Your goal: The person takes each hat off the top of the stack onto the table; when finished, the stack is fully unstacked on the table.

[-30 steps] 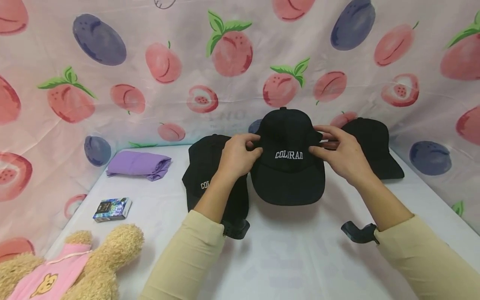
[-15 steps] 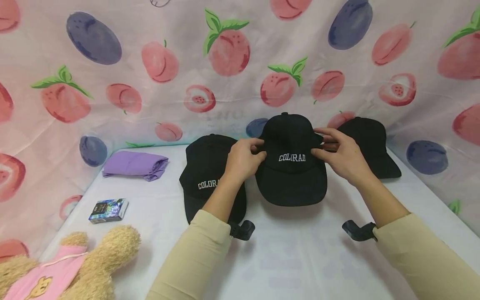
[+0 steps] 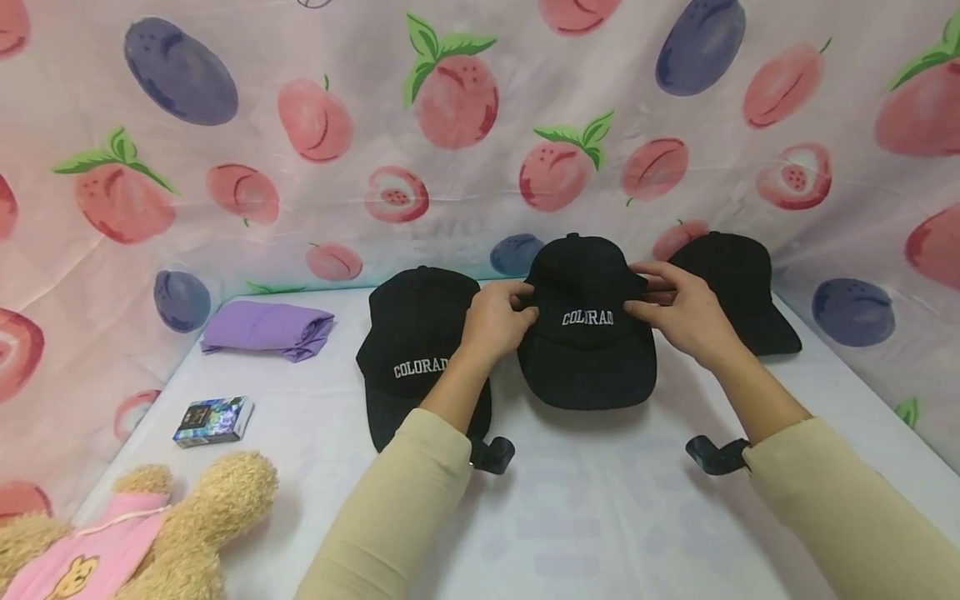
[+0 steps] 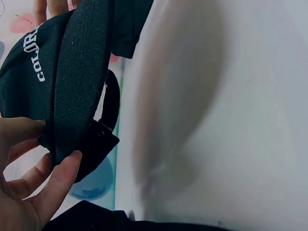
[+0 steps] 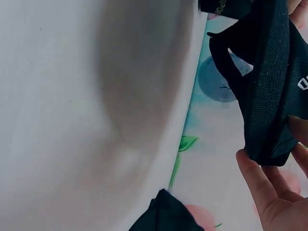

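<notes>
A black baseball cap [image 3: 585, 333] with white lettering on its front is held up between both hands, its brim toward me. The left hand [image 3: 498, 321] pinches its left side, thumb on the front and fingers behind. On the opposite side, the right hand [image 3: 686, 312] grips the cap the same way. The left wrist view shows the cap [image 4: 82, 72] raised off the white table, casting a shadow on it. In the right wrist view, the adjustment strap [image 5: 224, 62] hangs at the cap's back.
A second lettered black cap [image 3: 420, 333] sits left, partly behind the left forearm. A third black cap [image 3: 738, 292] stands beyond the right hand. On the left lie a folded purple cloth [image 3: 266, 327], a small patterned box [image 3: 213, 421] and a teddy bear [image 3: 195, 525]. A fruit-print curtain [image 3: 300, 50] backs the table.
Both hands have lowered the held cap a little and shifted it slightly right relative to the other caps. More of the left cap's lettering now shows beside the left forearm.
</notes>
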`<state>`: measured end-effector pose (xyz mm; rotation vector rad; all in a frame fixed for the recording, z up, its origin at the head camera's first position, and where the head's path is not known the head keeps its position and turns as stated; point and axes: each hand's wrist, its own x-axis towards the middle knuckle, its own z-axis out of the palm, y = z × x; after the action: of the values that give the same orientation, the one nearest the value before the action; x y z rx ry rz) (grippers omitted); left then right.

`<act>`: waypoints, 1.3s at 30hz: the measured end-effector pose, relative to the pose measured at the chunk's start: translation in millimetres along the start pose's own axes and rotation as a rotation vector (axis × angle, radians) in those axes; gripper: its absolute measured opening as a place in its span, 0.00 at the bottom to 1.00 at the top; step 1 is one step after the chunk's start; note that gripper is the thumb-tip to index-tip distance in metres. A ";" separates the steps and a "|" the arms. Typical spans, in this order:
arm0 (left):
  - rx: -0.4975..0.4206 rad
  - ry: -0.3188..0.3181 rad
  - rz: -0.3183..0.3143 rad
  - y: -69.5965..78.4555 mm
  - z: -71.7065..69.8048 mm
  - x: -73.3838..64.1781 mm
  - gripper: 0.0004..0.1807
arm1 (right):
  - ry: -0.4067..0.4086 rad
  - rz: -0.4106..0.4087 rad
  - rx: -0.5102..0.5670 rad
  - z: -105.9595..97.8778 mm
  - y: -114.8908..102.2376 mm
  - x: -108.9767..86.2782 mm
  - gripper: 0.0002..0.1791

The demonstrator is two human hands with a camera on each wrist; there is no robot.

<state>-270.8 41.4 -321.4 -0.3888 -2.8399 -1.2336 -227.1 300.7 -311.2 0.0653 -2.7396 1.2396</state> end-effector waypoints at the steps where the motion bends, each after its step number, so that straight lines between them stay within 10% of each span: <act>1: 0.000 -0.003 -0.002 -0.1 1.4 0.3 0.21 | -0.003 0.004 0.003 0.3 1.6 0.9 0.33; 39: 0.014 0.038 -0.055 -7.0 67.2 17.8 0.21 | -0.045 0.131 0.079 7.2 57.7 28.0 0.32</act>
<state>-284.4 89.2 -370.5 -0.2855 -2.8443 -1.2162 -261.0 333.9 -355.0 -0.0798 -2.7721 1.3960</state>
